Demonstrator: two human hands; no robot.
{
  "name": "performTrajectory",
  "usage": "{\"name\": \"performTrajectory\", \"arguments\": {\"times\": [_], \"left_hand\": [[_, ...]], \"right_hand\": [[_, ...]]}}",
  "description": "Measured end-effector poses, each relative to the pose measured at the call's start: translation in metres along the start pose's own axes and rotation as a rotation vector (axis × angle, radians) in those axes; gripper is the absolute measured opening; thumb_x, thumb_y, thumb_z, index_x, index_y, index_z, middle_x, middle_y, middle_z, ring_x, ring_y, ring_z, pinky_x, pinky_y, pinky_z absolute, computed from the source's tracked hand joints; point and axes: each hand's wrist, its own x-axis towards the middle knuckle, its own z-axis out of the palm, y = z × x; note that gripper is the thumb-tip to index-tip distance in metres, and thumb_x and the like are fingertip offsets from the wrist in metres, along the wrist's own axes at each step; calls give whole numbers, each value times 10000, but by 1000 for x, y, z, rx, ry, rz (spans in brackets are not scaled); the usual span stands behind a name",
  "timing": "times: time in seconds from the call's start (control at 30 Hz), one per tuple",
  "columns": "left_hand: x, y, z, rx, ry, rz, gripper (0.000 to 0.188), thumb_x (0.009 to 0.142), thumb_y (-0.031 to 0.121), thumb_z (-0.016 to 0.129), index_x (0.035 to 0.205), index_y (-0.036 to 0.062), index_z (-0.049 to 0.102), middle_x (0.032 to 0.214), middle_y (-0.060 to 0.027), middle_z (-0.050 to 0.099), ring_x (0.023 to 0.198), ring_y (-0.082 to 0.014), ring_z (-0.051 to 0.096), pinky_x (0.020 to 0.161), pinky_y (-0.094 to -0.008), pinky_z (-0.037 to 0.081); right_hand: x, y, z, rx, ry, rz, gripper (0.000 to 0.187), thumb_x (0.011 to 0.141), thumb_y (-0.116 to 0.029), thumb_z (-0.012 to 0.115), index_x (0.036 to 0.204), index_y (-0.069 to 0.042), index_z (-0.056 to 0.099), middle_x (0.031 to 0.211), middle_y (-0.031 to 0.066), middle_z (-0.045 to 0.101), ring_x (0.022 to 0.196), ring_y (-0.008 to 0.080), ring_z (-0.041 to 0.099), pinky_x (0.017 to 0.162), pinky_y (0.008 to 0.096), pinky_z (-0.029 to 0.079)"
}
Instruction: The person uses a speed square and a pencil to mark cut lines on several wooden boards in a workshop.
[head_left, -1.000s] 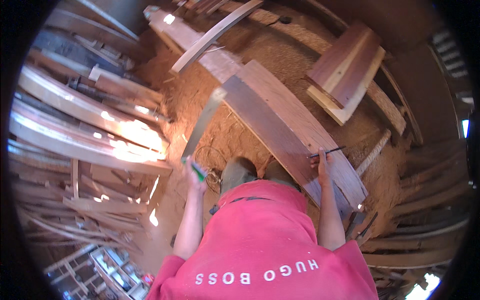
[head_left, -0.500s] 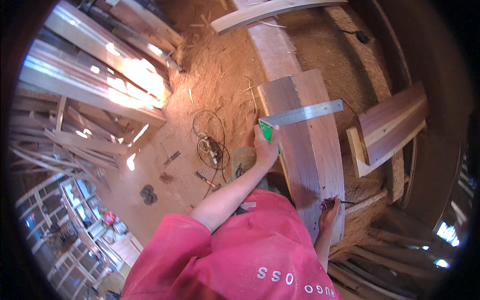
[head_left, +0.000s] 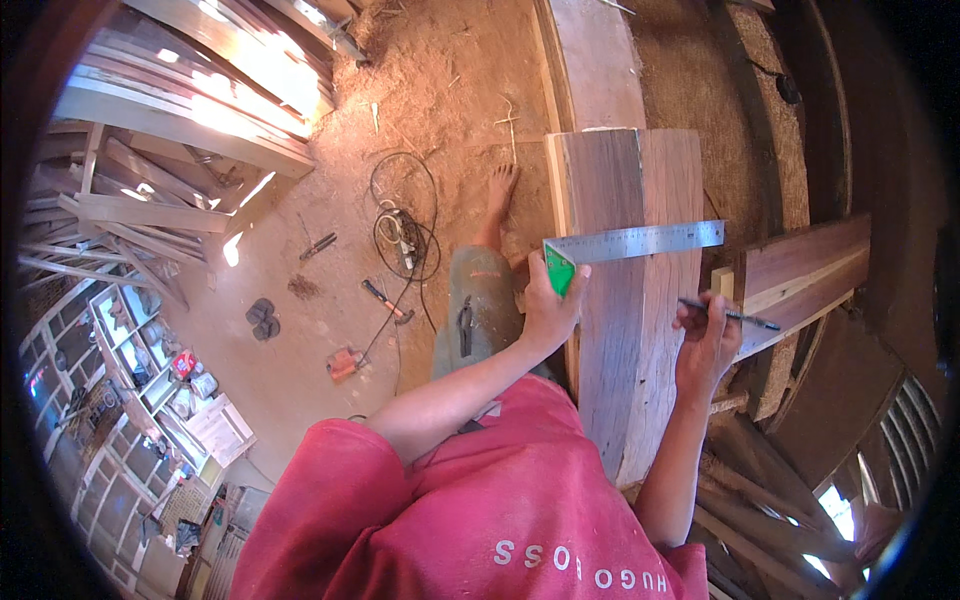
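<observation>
The left hand (head_left: 548,305) grips the green handle of a square (head_left: 630,243), pressing its steel blade flat across the plank (head_left: 630,330) as a guide; the right hand (head_left: 706,340) pinches a pencil (head_left: 735,316) beside it.

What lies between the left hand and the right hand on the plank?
In the head view, only bare plank lies between the left hand and the right hand; the steel square crosses the plank just beyond them.

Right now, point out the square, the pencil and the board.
square (head_left: 640,241), head view, middle of the steel blade
pencil (head_left: 735,317), head view, mid-shaft
board (head_left: 625,360), head view, bare top face
</observation>
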Motion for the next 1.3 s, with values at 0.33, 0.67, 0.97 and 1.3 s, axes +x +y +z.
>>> {"name": "performTrajectory", "arguments": {"times": [0.33, 0.67, 0.97, 1.3], "left_hand": [[19, 7, 4, 5, 24, 2, 375, 965, 247, 697, 1072, 5, 431, 881, -195, 663, 810, -315, 690, 720, -426, 523], [21, 2, 2, 26, 8, 51, 368, 969, 228, 692, 1066, 2, 419, 871, -161, 659, 785, -247, 668, 709, -405, 518], [20, 2, 3, -2, -1, 74, 365, 980, 226, 678, 1089, 0, 413, 877, -146, 648, 793, -219, 648, 702, -389, 508], [21, 4, 2, -33, -13, 75, 371, 985, 235, 674, 1090, 1, 405, 917, -155, 659, 818, -204, 654, 710, -376, 513]], "right_hand": [[7, -13, 32, -2, -202, -214, 218, 1039, -183, 598, 1051, 32, 634, 882, 150, 719, 746, 206, 731, 633, 323, 611], [12, -11, 21, 3, -160, -215, 227, 1032, -184, 613, 1032, 38, 658, 826, 145, 724, 707, 194, 727, 618, 301, 600], [12, -8, 20, 38, -163, -206, 229, 1026, -187, 625, 1032, 40, 657, 855, 152, 731, 724, 201, 736, 627, 311, 610], [17, -2, 23, 54, -179, -196, 236, 1019, -192, 639, 1040, 43, 649, 885, 158, 723, 739, 217, 740, 626, 312, 611]]}}
